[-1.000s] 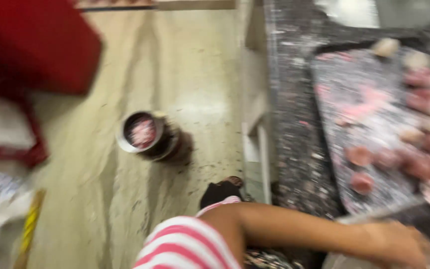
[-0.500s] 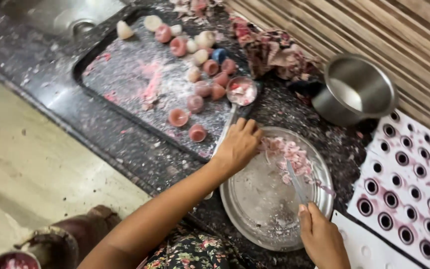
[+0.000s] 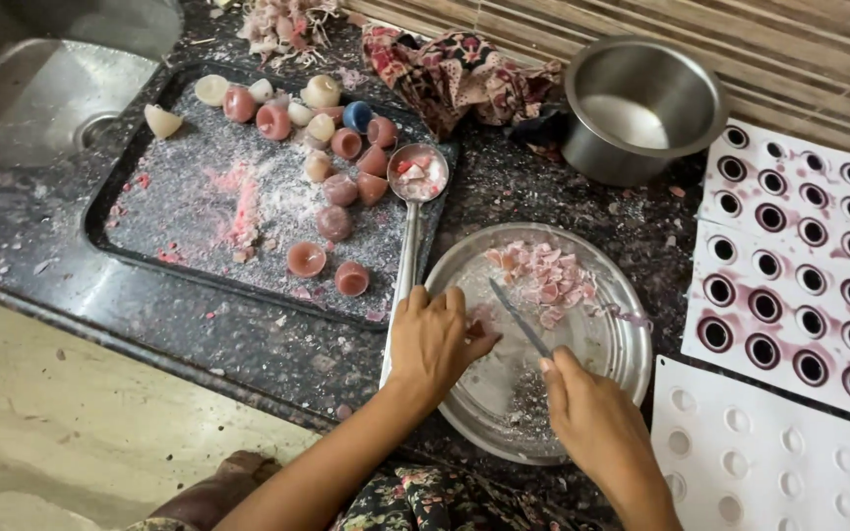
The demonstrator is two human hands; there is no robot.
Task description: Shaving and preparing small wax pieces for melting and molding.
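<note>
My left hand [image 3: 435, 339] rests on the near left rim of a round steel plate [image 3: 610, 339], fingers curled over a small pink piece at its edge. My right hand [image 3: 594, 418] grips a thin knife [image 3: 518, 317] whose blade points up and left over the plate. A pile of pink wax shavings [image 3: 543, 275] lies at the plate's far side. A long steel ladle [image 3: 413, 211] with pink bits in its bowl lies between the plate and a black tray [image 3: 150, 256].
The black tray holds several small pink, white and blue moulded cups [image 3: 336, 187] and powdery residue. A steel pot [image 3: 641, 103] and a patterned cloth [image 3: 455, 74] sit at the back. White mould sheets [image 3: 799, 246] lie at the right, a sink [image 3: 41, 93] at the far left.
The view swung from the floor up to the counter. My left hand has moved from the ladle's handle down to the plate's rim; the right hand has brought the knife farther over the plate.
</note>
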